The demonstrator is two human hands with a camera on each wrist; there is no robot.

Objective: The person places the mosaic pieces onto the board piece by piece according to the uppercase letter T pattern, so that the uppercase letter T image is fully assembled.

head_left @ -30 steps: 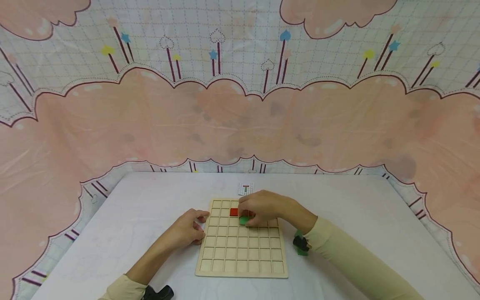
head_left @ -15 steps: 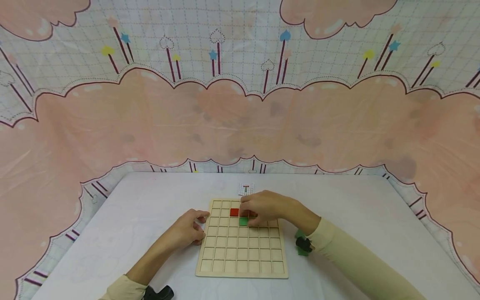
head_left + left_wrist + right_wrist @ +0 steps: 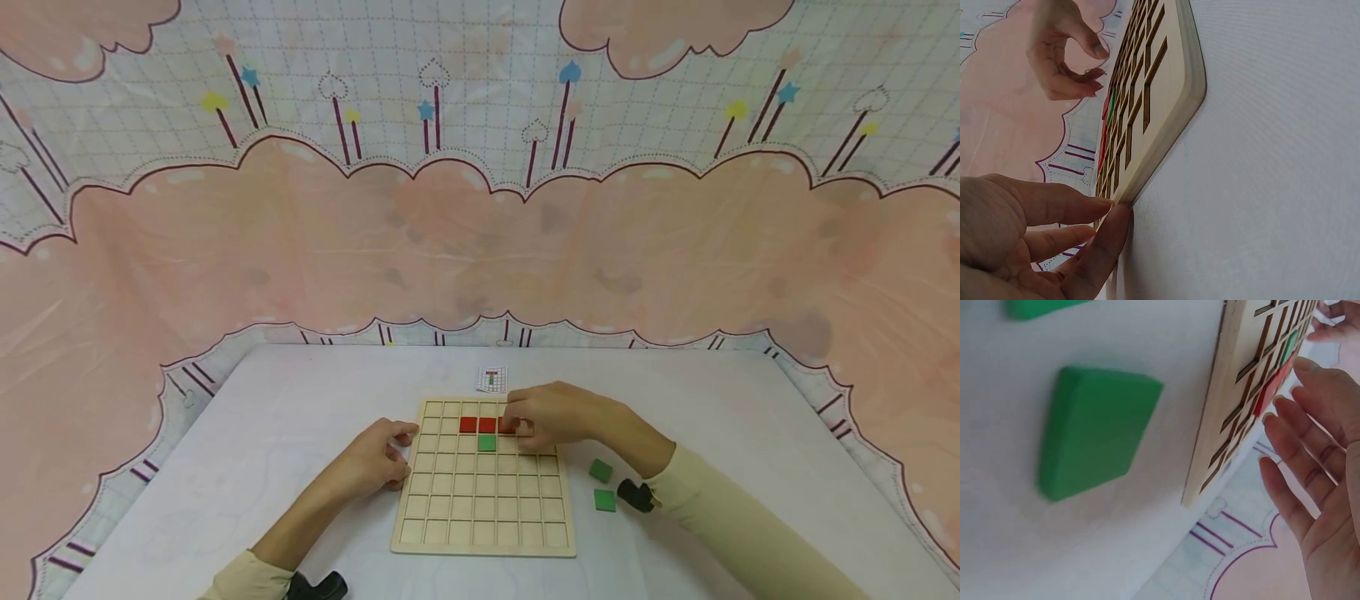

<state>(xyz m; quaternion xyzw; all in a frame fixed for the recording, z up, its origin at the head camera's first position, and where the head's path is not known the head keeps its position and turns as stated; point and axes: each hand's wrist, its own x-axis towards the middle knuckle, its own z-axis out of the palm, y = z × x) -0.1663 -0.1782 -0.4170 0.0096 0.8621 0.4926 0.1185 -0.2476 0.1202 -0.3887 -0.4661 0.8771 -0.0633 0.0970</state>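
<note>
A pale wooden grid board (image 3: 483,507) lies flat on the white table. Three red square tiles (image 3: 468,425) fill a row of cells near its far edge; one green tile (image 3: 487,443) sits below the middle red one. My left hand (image 3: 375,457) holds the board's left edge, its thumb and fingertips at the rim in the left wrist view. Over the board's right side, my right hand (image 3: 553,415) partly covers the rightmost red tile. In the right wrist view its fingers (image 3: 1291,450) are relaxed and spread, with nothing between them.
Two loose green tiles (image 3: 604,500) lie on the table right of the board, near the right wrist's black camera (image 3: 636,495). Beyond the board's far edge is a small card (image 3: 492,379) printed with a grid and coloured squares. A patterned cloth (image 3: 480,258) hangs behind the table.
My right hand has let go of the green tile and moved right, uncovering the middle red tile and the loose green tiles. The left hand has stayed in place.
</note>
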